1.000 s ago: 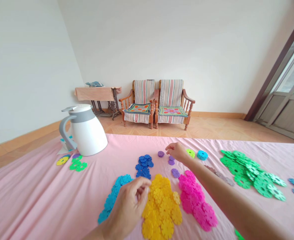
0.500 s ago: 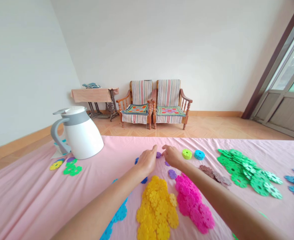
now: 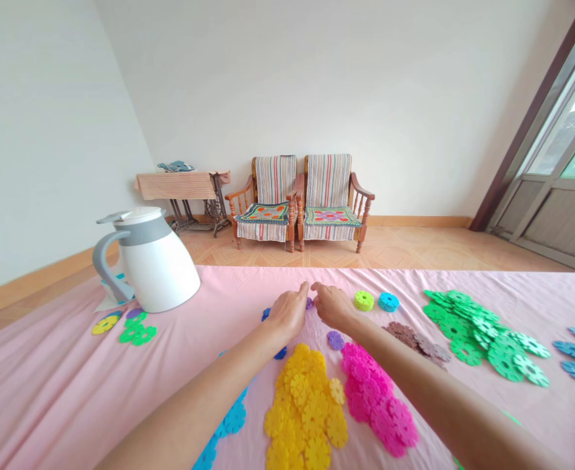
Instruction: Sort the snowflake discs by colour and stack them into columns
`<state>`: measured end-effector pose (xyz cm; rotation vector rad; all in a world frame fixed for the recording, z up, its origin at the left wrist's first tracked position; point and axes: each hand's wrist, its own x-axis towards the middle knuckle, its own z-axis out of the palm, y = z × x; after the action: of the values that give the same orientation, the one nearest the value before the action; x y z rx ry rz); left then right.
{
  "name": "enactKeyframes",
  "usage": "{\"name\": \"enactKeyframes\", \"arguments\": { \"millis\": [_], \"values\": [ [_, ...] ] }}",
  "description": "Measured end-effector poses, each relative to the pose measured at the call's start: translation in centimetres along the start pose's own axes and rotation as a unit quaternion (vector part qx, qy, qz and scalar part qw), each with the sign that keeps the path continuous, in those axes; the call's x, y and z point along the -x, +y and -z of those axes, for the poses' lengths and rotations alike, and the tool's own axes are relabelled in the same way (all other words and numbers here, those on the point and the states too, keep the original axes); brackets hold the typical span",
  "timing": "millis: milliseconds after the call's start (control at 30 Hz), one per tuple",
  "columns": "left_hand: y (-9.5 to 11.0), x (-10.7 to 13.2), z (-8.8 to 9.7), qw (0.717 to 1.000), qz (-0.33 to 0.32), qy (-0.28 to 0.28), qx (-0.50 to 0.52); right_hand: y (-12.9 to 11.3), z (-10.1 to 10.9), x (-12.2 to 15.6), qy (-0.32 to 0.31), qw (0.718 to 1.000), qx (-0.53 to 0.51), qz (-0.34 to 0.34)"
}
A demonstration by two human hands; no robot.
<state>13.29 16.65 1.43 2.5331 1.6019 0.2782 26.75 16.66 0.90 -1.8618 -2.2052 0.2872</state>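
Note:
My left hand (image 3: 288, 312) is closed over the cloth, thumb up, its fingers curled out of sight. Close by on its right, my right hand (image 3: 335, 307) is also closed, with its bent fingers toward the left hand. A small purple flower-shaped plastic disc (image 3: 309, 303) shows in the gap between them. Whether either hand grips a disc is hidden. Another purple disc (image 3: 335, 340) lies below my right hand. Dark blue discs (image 3: 280, 353) show partly beside my left wrist. Nearer me are a yellow disc pile (image 3: 307, 408) and a pink disc pile (image 3: 378, 398).
A lime stack (image 3: 364, 300) and a blue stack (image 3: 388, 301) stand right of my hands. Brown discs (image 3: 417, 343) and a green pile (image 3: 483, 333) lie farther right. A white jug (image 3: 160, 264) stands on the pink cloth (image 3: 62, 391) at left, near loose discs.
My hands have come slightly closer together, and the right has shifted a little left. A small purple disc beside the right hand is out of sight now.

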Motion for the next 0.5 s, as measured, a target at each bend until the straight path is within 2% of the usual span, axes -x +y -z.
{"name": "enactKeyframes", "arguments": {
  "millis": [133,300,400,500],
  "values": [
    [-0.4,0.0,-0.2,1.0,0.002,0.014,0.002,0.6,0.0,-0.1,-0.004,1.0,-0.003,-0.003],
    [-1.2,0.6,0.3,0.999,0.008,0.045,0.013,3.1,0.5,0.6,-0.004,1.0,0.003,-0.022],
    [-1.1,2.0,0.9,0.997,-0.006,0.065,0.04,4.4,0.7,1.5,-0.008,1.0,0.015,-0.014],
    [-0.3,4.8,1.2,0.987,-0.044,0.107,0.114,4.7,0.7,2.3,-0.016,0.999,0.022,0.02]
  ]
}}
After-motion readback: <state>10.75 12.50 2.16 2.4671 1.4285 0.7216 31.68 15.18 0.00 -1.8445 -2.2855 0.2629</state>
